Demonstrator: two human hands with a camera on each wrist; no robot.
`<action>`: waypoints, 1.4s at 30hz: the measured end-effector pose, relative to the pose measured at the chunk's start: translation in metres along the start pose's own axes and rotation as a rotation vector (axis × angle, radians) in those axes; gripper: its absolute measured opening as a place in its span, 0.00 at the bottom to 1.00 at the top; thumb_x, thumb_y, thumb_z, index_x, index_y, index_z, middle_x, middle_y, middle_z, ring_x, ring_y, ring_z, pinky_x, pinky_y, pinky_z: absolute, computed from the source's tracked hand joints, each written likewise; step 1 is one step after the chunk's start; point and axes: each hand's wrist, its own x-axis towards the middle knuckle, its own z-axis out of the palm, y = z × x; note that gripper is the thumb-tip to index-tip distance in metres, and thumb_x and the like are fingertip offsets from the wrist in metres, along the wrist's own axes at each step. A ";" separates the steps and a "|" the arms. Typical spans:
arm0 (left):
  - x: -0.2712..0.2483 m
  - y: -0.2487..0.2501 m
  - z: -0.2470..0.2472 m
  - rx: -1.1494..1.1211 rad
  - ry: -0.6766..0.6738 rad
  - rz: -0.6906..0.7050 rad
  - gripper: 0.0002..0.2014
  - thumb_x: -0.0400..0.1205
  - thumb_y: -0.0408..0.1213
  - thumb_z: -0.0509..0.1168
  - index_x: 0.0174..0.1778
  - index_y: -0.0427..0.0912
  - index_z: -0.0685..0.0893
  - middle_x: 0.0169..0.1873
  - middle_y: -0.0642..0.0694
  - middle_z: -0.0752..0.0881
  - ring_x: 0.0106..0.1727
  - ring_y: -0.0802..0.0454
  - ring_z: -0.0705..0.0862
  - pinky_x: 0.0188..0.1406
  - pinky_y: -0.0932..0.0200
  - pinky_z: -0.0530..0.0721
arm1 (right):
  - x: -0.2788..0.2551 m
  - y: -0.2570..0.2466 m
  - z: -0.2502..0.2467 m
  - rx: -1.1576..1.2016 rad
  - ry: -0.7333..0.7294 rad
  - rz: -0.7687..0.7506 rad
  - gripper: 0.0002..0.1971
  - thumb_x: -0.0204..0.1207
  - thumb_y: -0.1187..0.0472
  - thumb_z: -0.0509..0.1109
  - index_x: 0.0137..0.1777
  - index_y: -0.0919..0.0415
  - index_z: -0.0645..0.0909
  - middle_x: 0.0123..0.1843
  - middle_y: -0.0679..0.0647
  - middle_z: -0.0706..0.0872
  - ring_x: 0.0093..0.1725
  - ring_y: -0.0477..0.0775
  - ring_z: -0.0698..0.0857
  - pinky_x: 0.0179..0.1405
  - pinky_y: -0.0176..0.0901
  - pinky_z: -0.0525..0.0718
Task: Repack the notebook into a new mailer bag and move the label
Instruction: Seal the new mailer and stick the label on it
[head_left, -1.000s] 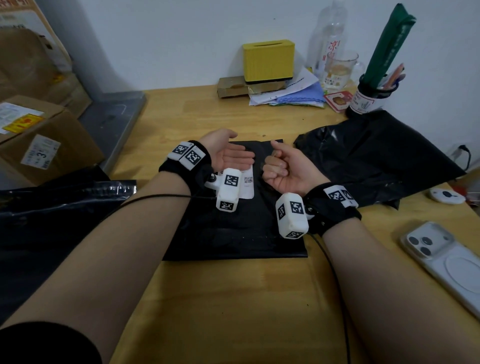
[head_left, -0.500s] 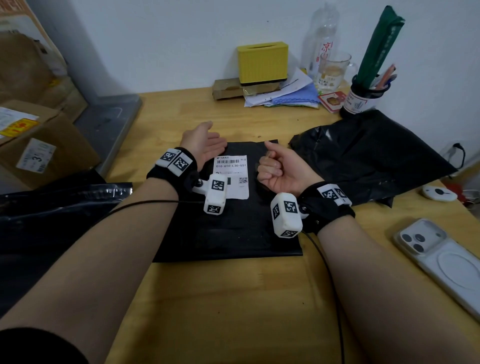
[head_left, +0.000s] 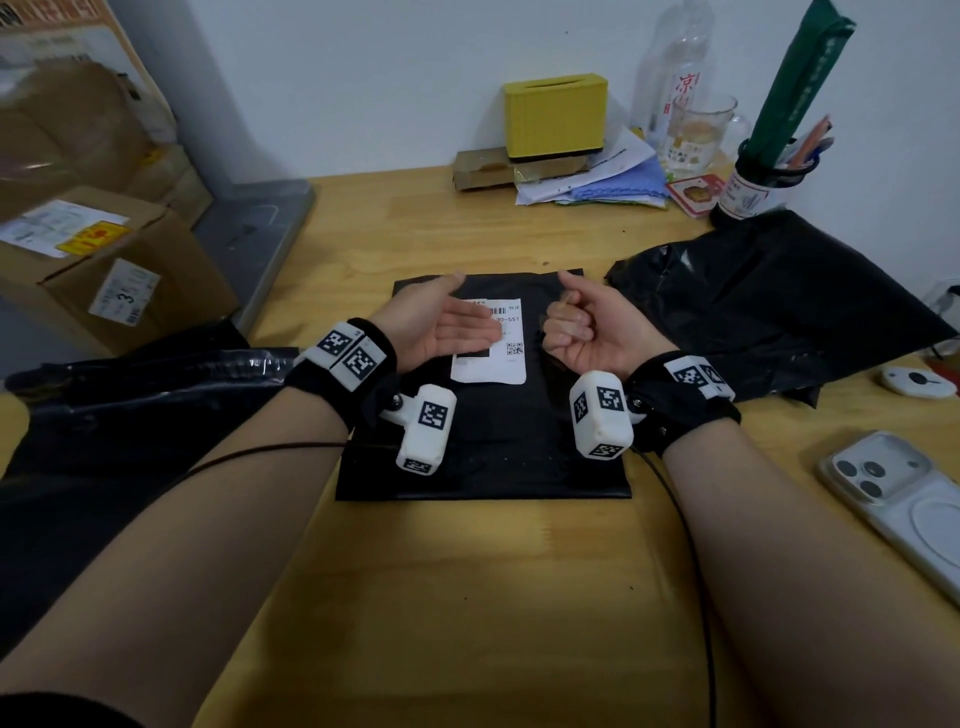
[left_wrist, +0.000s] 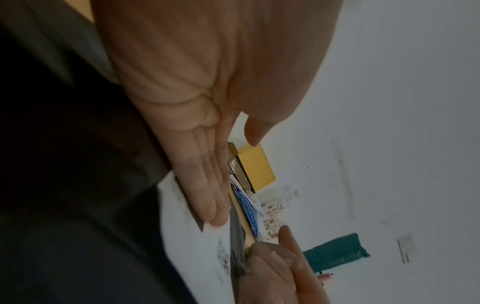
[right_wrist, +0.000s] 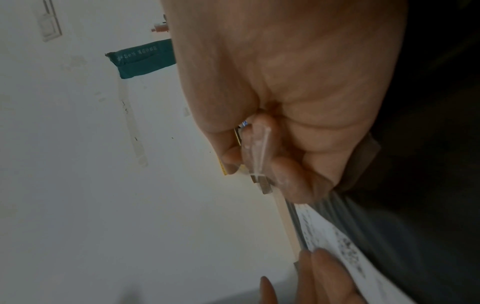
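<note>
A flat black mailer bag (head_left: 488, 441) lies on the wooden table with a white shipping label (head_left: 498, 358) stuck on its upper half. My left hand (head_left: 447, 322) is open, palm turned inward, its straight fingers (left_wrist: 205, 185) over the label's (left_wrist: 187, 226) left side; contact cannot be told. My right hand (head_left: 576, 327) hovers just right of the label with its fingers curled. In the right wrist view those fingers (right_wrist: 285, 176) grip a thin clear plastic strip (right_wrist: 257, 154). The notebook is not visible.
A crumpled black bag (head_left: 769, 291) lies at the right, another black bag (head_left: 130, 395) at the left edge. A phone (head_left: 904, 499) rests at the near right. Cardboard boxes (head_left: 104, 260) stand left; a yellow box (head_left: 553, 114), papers and a pen cup (head_left: 753, 182) line the back.
My left hand swung left off the label, then came back over its left side. My right hand stayed curled beside the label.
</note>
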 end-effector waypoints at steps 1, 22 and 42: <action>-0.002 0.000 0.001 0.052 -0.001 -0.011 0.28 0.90 0.52 0.55 0.57 0.25 0.83 0.50 0.29 0.91 0.50 0.41 0.93 0.45 0.55 0.92 | 0.000 0.000 0.000 -0.003 0.001 -0.002 0.25 0.87 0.52 0.64 0.25 0.56 0.72 0.18 0.47 0.62 0.16 0.45 0.60 0.21 0.37 0.69; -0.031 0.008 0.002 0.452 -0.012 -0.130 0.29 0.88 0.55 0.57 0.57 0.29 0.86 0.41 0.36 0.93 0.31 0.49 0.90 0.31 0.58 0.90 | -0.003 0.001 0.000 -0.044 0.014 -0.024 0.26 0.88 0.53 0.63 0.25 0.56 0.72 0.18 0.47 0.62 0.16 0.45 0.61 0.20 0.37 0.69; -0.017 -0.014 0.044 0.078 -0.019 -0.010 0.19 0.90 0.42 0.59 0.58 0.25 0.82 0.49 0.30 0.91 0.48 0.43 0.93 0.44 0.56 0.92 | 0.003 0.000 -0.001 -0.072 0.008 -0.023 0.27 0.88 0.52 0.62 0.24 0.55 0.73 0.17 0.47 0.63 0.15 0.45 0.60 0.20 0.36 0.67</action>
